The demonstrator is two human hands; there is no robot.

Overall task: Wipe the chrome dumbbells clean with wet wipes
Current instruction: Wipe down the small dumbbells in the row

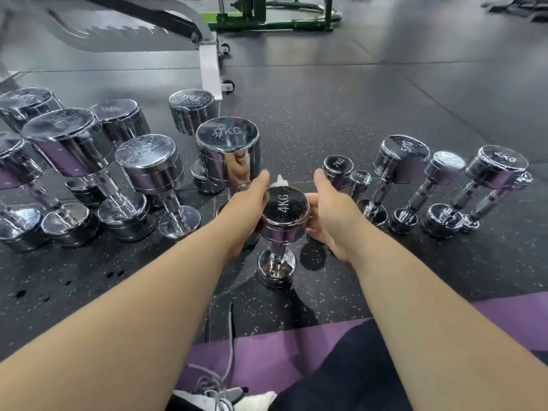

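Now both arms reach forward, and the 4KG dumbbell (284,207) stands up straight on the dark floor (370,93) between the two hands. The left hand (250,200) lies against the left side of its shiny top end. Its thumb points away, but its fingers hide behind the metal, so I cannot tell if they grip. The right hand (329,209) is on the other side, thumb up, with its fingers curled round the right side of the top end. The hands are apart, with the top end between them.

A small bit of white wipe (280,180) pokes up just past the left thumb, behind the top end. I cannot tell which hand has it.

Just past the left hand stands a 9KG dumbbell (228,152). Out to the left of it are big chrome dumbbells (145,173), all standing up. Just past the right hand is a little 2KG dumbbell (338,169), with a smaller 1KG dumbbell (360,180) beside it. A row of dumbbells (400,161) goes on further to the right. A purple mat (267,360) lies close to the person, under the arms.
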